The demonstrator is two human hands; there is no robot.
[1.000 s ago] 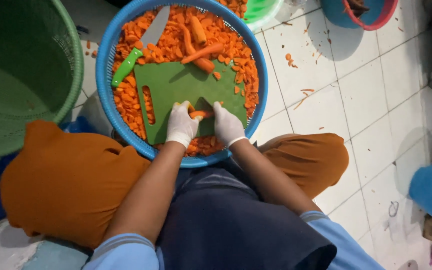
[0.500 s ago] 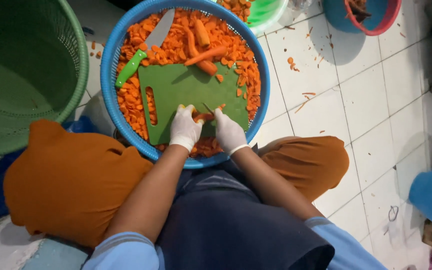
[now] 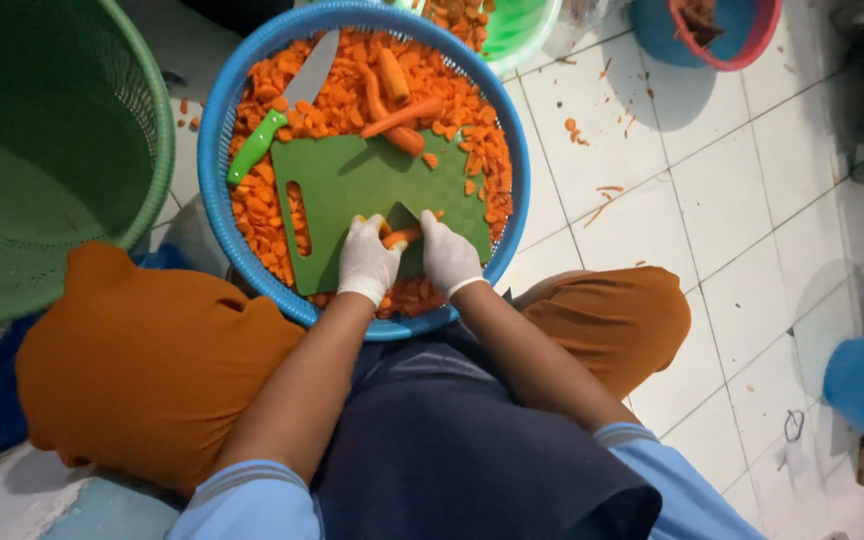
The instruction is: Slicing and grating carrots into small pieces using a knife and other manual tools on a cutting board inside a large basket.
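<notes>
left hand (image 3: pixel 367 262) and right hand (image 3: pixel 449 258), both gloved, fingers curled shut on one carrot (image 3: pixel 402 237), same grip as a second ago | carrot at board's (image 3: pixel 352 185) 6 o'clock edge | knife (image 3: pixel 287 105) idle at 11 o'clock, unmoved | basket (image 3: pixel 214 120) rim beyond

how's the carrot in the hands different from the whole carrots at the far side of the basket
The carrot is held between both gloved hands over the green board; the whole carrots lie loose, untouched, on the slices. Only a short piece of the held carrot shows; the whole carrots show full length. Both are orange and in the blue basket.
</notes>
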